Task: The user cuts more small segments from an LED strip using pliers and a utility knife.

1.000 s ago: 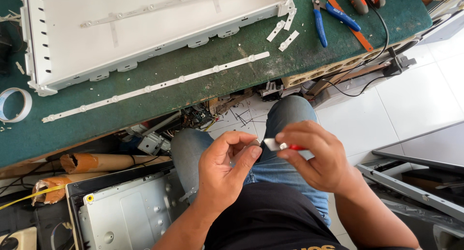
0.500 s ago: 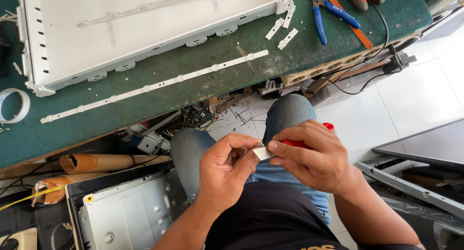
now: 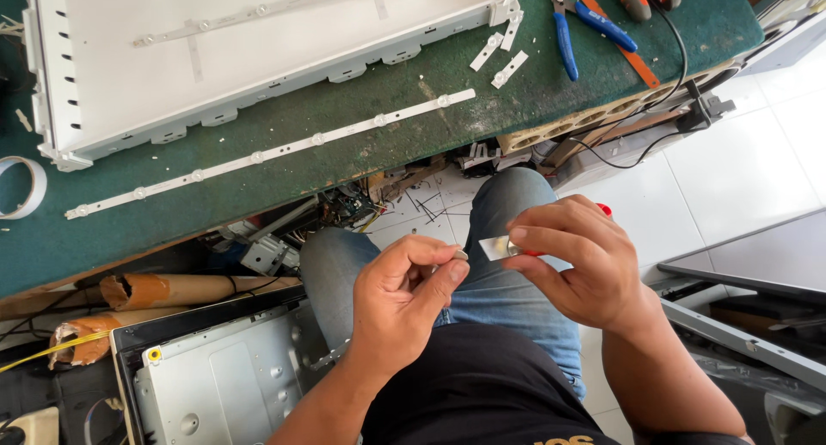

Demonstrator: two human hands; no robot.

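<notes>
A green bench [image 3: 361, 144] fills the top of the view, carrying a big white panel [image 3: 258, 41] and, along its near edge, a long light strip [image 3: 275, 148] lying free. Blue pliers [image 3: 564, 36] rest further right. Above the lap, well clear of the bench edge, the right hand [image 3: 576, 264] is closed around a red-handled cutter [image 3: 503, 249], blade out. The left hand [image 3: 404, 294] pinches something too small to tell. The strip looks not yet fitted.
</notes>
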